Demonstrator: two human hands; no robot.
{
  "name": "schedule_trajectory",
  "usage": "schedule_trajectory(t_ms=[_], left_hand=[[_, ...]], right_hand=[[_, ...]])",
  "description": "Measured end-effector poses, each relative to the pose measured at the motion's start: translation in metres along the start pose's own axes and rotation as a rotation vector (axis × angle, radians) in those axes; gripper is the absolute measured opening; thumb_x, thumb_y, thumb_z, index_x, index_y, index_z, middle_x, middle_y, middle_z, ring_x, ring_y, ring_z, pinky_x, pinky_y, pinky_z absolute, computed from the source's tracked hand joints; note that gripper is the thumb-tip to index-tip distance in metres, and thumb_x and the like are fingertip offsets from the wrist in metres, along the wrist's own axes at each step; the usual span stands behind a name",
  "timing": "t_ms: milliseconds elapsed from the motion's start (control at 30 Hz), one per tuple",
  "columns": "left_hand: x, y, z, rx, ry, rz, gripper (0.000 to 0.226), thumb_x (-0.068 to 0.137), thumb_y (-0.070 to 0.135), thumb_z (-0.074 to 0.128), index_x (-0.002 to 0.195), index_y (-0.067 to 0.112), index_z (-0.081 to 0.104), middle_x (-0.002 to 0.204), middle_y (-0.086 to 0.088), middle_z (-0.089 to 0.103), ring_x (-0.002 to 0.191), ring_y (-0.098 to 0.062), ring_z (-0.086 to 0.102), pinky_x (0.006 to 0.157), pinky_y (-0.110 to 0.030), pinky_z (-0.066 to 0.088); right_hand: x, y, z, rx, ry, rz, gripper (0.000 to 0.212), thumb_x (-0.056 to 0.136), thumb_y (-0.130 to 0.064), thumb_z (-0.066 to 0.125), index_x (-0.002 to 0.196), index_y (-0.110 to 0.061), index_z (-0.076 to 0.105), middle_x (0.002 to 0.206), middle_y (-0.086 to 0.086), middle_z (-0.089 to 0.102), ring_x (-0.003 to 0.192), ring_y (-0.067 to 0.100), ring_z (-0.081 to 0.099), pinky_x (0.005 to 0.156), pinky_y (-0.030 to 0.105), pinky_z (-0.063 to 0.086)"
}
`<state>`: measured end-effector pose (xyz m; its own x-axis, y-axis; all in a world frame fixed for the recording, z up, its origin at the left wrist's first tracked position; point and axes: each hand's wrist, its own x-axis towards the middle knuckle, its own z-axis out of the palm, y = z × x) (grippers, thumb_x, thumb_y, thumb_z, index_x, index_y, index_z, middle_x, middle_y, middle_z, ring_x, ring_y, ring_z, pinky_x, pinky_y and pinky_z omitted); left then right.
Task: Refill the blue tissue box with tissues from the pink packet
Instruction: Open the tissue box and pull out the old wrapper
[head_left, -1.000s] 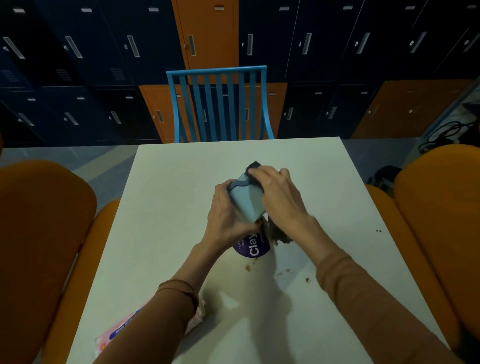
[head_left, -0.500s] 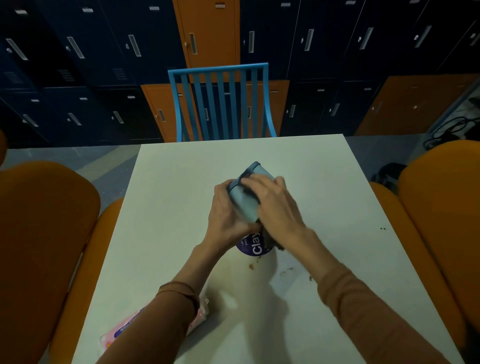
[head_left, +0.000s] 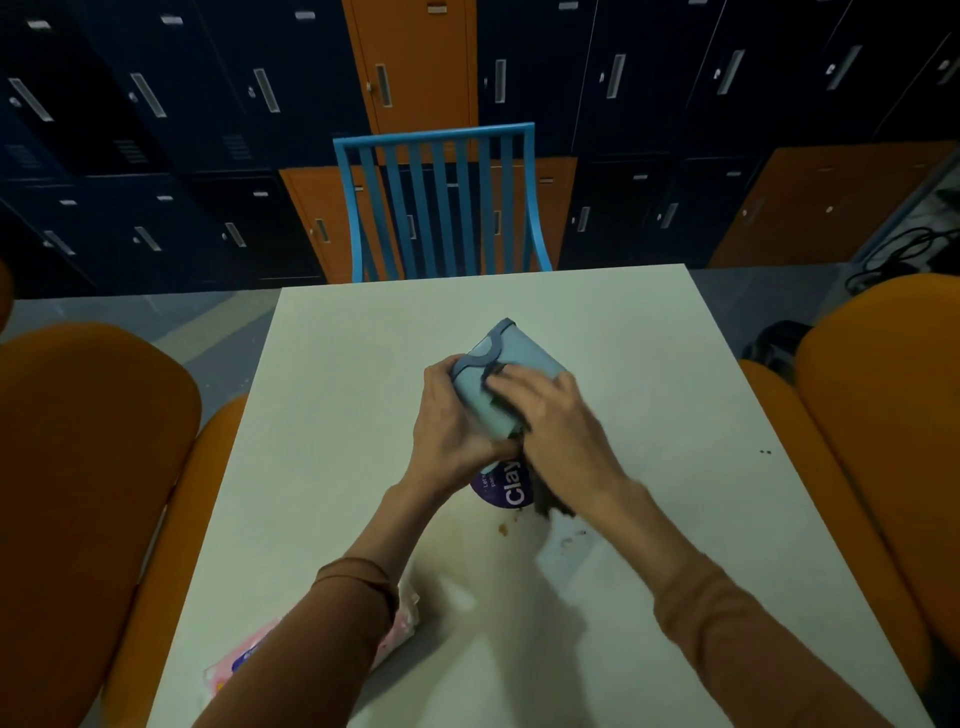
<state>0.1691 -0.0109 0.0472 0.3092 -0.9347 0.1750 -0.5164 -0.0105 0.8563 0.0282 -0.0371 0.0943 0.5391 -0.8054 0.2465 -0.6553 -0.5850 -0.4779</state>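
Two hands on one thing right now: the blue tissue box (head_left: 519, 358) is up off the worktop (head_left: 337, 395) at dead centre, tilted, with one corner pointing toward 12 o'clock. My left hand (head_left: 449, 426) grips it from the 9 o'clock side, thumb wrapped onto the near face. My right hand (head_left: 553, 415) comes over from 3 o'clock, and its fingers (head_left: 506, 382) curl across the face with the tips at the dark rim. It's a bit blurred, so I can't tell whether they're inside the opening or just hooked on the edge. I can't see any tissue in the box from here.

Now the relation that matters. The pink packet (head_left: 249, 660) is well apart from the box, down at about 7 o'clock from the hands and close to the near edge of the worktop. It's lying flat and partly hidden under my left forearm (head_left: 358, 597). Its long axis looks to run roughly 8 to 2 o'clock, though only the ends show. That puts the left hand clearly nearer. My call is that the left lets go and reaches back toward 7 o'clock while the right keeps the box steady.

One caution: a purple tub (head_left: 506, 488) marked "Clay" sits just under the hands at 6 o'clock, with brown crumbs (head_left: 566, 540) beside it, right on the line of that reach.
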Motion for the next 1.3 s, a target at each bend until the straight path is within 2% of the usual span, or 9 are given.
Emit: schedule_trajectory(t_ms=[167,267,433,700,833,933,1000,1133,1300], left_hand=[[-0.004,0.001,0.004,0.044,-0.026,0.044,0.096,0.047,0.034,0.084,0.125,0.025,0.029,0.122,0.003,0.042,0.108,-0.012,0.048,0.078,-0.02,0.05],[-0.001,0.002,0.002,0.011,-0.014,0.023,0.097,0.047,0.038,0.085,0.125,0.025,0.029,0.123,0.002,0.045,0.108,-0.012,0.052,0.08,-0.019,0.049],[-0.002,-0.007,-0.006,0.011,-0.007,0.023,0.089,0.057,0.041,0.08,0.128,0.025,0.028,0.125,0.002,0.046,0.109,-0.01,0.054,0.083,-0.024,0.053],[-0.008,-0.006,-0.006,0.024,0.018,0.032,0.095,0.048,0.034,0.084,0.123,0.031,0.026,0.123,0.005,0.041,0.108,-0.008,0.046,0.081,-0.019,0.046],[-0.009,-0.005,-0.008,-0.008,0.024,0.011,0.094,0.052,0.046,0.081,0.126,0.024,0.029,0.124,0.006,0.047,0.105,-0.008,0.054,0.078,-0.018,0.049],[-0.011,-0.008,-0.01,0.001,0.029,0.012,0.083,0.062,0.041,0.074,0.129,0.019,0.03,0.123,0.004,0.049,0.101,-0.011,0.057,0.072,-0.012,0.045],[-0.014,-0.006,-0.01,-0.008,0.032,-0.003,0.087,0.058,0.037,0.077,0.129,0.019,0.03,0.123,0.005,0.048,0.102,-0.008,0.055,0.074,-0.009,0.044],[-0.017,-0.005,-0.009,-0.011,0.023,0.004,0.096,0.048,0.033,0.084,0.126,0.022,0.029,0.122,0.006,0.043,0.104,-0.001,0.047,0.078,-0.007,0.042],[-0.018,-0.005,-0.01,-0.023,0.022,-0.006,0.099,0.049,0.036,0.086,0.127,0.019,0.029,0.122,0.006,0.043,0.107,0.0,0.047,0.08,-0.014,0.046]], right_hand=[[0.043,0.027,-0.016,-0.086,0.041,0.194,0.059,0.089,0.011,0.039,0.14,-0.017,0.044,0.139,0.001,0.048,0.109,0.025,0.041,0.089,0.041,0.047],[0.023,0.004,-0.005,-0.07,0.003,0.067,0.057,0.087,0.007,0.046,0.14,-0.014,0.043,0.143,0.002,0.044,0.115,0.026,0.041,0.097,0.04,0.045],[-0.029,-0.012,0.012,-0.006,-0.042,-0.147,0.063,0.071,0.015,0.062,0.128,-0.014,0.058,0.132,0.003,0.057,0.102,0.028,0.052,0.077,0.044,0.057],[0.025,0.009,-0.012,-0.042,0.067,0.132,0.058,0.086,0.01,0.042,0.137,-0.016,0.049,0.139,-0.001,0.049,0.107,0.023,0.041,0.092,0.038,0.047],[-0.003,-0.026,0.007,-0.13,0.047,-0.068,0.058,0.071,0.007,0.067,0.125,-0.011,0.059,0.127,0.006,0.059,0.097,0.029,0.054,0.078,0.039,0.055],[-0.033,-0.03,0.023,-0.114,0.035,-0.186,0.059,0.064,0.01,0.074,0.118,-0.013,0.065,0.119,0.005,0.065,0.087,0.029,0.06,0.064,0.038,0.059],[-0.032,-0.022,0.017,-0.094,0.04,-0.204,0.057,0.066,0.01,0.067,0.118,-0.014,0.064,0.121,0.003,0.063,0.089,0.029,0.059,0.069,0.039,0.058],[0.009,0.003,-0.005,-0.109,0.061,0.044,0.055,0.085,0.003,0.039,0.133,-0.018,0.053,0.137,-0.002,0.051,0.102,0.025,0.044,0.086,0.038,0.05],[0.019,-0.012,-0.004,-0.23,0.047,0.046,0.053,0.085,-0.002,0.059,0.136,-0.014,0.049,0.137,0.003,0.049,0.108,0.027,0.046,0.086,0.034,0.045]])
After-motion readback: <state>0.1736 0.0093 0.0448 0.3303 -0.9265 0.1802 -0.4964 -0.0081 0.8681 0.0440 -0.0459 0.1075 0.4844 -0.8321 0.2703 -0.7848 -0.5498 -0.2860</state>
